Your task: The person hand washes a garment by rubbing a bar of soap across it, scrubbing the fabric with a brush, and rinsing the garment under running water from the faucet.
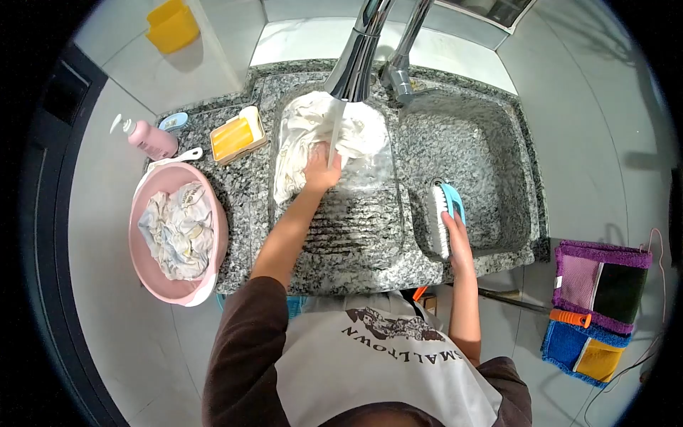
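Observation:
White wet cloth lies bunched at the far end of the left basin, under a running stream from the chrome faucet. My left hand is on the cloth beside the stream, its fingers curled into the fabric and partly hidden. Below it, the ridged stone washboard slopes toward me. In my right hand is a scrub brush with a light-blue handle and white bristles. I hold it upright, bristles facing left, over the near left part of the right basin.
Left of the sink stand a pink tub with crumpled clothes, a pink pump bottle, a white-handled brush and a dish of yellow soap. A second tap overhangs the right basin. Colourful mats hang at right.

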`<state>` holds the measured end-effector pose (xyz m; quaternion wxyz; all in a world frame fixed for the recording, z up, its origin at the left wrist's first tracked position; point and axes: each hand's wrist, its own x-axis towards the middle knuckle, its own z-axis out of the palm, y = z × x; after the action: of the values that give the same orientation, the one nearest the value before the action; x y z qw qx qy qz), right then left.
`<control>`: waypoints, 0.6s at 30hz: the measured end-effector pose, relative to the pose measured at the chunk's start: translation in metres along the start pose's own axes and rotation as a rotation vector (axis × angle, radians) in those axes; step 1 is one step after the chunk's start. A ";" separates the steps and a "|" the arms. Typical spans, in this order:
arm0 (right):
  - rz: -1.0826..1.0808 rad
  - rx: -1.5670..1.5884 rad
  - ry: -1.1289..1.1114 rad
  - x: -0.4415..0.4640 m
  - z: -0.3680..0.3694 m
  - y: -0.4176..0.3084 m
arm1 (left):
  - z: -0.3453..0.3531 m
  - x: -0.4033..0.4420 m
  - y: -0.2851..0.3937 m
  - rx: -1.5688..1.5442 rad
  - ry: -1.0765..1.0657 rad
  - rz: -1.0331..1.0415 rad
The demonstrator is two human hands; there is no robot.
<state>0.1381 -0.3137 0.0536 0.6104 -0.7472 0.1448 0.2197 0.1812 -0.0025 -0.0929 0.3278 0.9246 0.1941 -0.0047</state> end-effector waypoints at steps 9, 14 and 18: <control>-0.019 0.009 -0.042 0.007 -0.003 0.008 | -0.019 -0.073 0.008 0.325 -0.421 0.336; 0.005 0.033 -0.039 0.018 -0.004 0.014 | -0.084 -0.029 0.011 0.059 -0.600 0.216; -0.047 0.030 -0.100 0.025 -0.003 0.017 | -0.069 -0.055 0.048 0.480 -0.440 0.081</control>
<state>0.1518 -0.3194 0.0268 0.6329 -0.7292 0.0997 0.2401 0.1394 -0.0143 -0.0027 0.1347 0.9592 0.0751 -0.2368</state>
